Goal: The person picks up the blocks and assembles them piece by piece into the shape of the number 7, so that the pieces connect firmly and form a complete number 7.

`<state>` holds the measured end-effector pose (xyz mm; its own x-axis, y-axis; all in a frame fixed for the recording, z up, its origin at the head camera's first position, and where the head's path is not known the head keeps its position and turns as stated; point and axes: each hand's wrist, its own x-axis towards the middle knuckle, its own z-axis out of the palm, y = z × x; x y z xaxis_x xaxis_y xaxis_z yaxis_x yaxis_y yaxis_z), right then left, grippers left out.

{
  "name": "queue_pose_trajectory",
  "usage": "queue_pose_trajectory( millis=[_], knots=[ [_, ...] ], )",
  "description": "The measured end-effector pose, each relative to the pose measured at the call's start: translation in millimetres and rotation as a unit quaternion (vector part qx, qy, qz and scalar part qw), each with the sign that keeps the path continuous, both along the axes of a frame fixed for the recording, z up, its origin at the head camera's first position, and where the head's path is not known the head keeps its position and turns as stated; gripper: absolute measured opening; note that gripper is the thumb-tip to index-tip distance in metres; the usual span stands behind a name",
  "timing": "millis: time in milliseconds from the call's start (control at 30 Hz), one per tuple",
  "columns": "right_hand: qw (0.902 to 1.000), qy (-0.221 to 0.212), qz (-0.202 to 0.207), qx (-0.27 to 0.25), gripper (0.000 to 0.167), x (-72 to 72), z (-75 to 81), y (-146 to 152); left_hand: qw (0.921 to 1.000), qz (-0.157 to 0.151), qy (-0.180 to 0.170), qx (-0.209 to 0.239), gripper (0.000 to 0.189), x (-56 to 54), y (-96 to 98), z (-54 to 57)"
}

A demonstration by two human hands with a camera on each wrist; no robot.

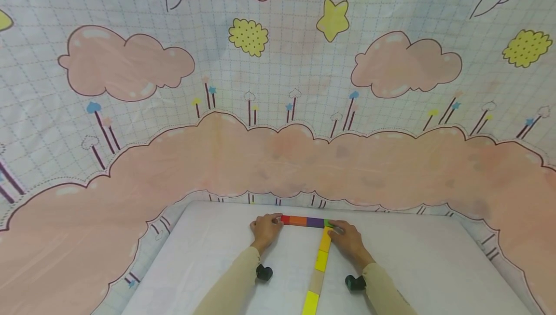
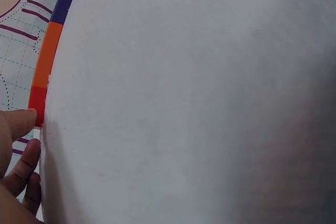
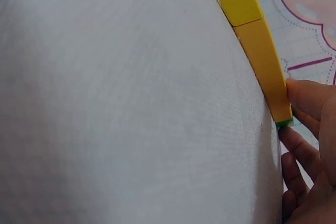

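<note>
A row of flat blocks runs across the far part of the white table: a red block (image 1: 285,220), an orange block (image 1: 298,221), a purple block (image 1: 315,222) and a green block (image 1: 327,222). My left hand (image 1: 266,230) holds the red block at the row's left end, its thumb against it in the left wrist view. At the right corner my right hand (image 1: 349,241) has its fingers at the green block and its thumb on the side of an orange-yellow block (image 3: 265,69). Most of the green block is hidden in the right wrist view.
From the corner, a yellow block (image 1: 321,260), a tan block (image 1: 316,282) and another yellow block (image 1: 310,303) line up toward me on the white table (image 1: 417,257). Beyond the table's far edge hangs a patterned cloth (image 1: 278,160) with clouds and stars.
</note>
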<state>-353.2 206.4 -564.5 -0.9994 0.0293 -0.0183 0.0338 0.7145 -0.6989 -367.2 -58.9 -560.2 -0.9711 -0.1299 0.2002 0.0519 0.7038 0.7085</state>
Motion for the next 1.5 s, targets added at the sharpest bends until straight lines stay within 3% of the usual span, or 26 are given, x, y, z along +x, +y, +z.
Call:
queue_pose_trajectory(
  millis=[767, 1067, 1267, 1500],
  knots=[
    [0.9993, -0.023, -0.011, -0.028, 0.041, -0.4, -3.9, 1.2, 1.0000, -0.007, 0.001, 0.001, 0.032, -0.4, -2.8, -4.8],
    [0.9972, -0.027, -0.005, -0.069, 0.042, -4.0, -6.2, 5.2, 0.9991, -0.030, -0.001, 0.029, 0.030, -3.4, -9.4, -8.9],
    [0.9925, -0.012, -0.006, -0.122, 0.041, -6.9, -5.7, 11.5, 0.9973, -0.056, 0.012, 0.045, 0.024, -2.8, -14.0, -2.9],
    [0.9939, -0.004, 0.007, -0.110, 0.041, -2.1, 6.2, 13.9, 0.9969, -0.070, -0.014, 0.035, 0.022, 3.2, -20.5, 0.8]
  ],
)
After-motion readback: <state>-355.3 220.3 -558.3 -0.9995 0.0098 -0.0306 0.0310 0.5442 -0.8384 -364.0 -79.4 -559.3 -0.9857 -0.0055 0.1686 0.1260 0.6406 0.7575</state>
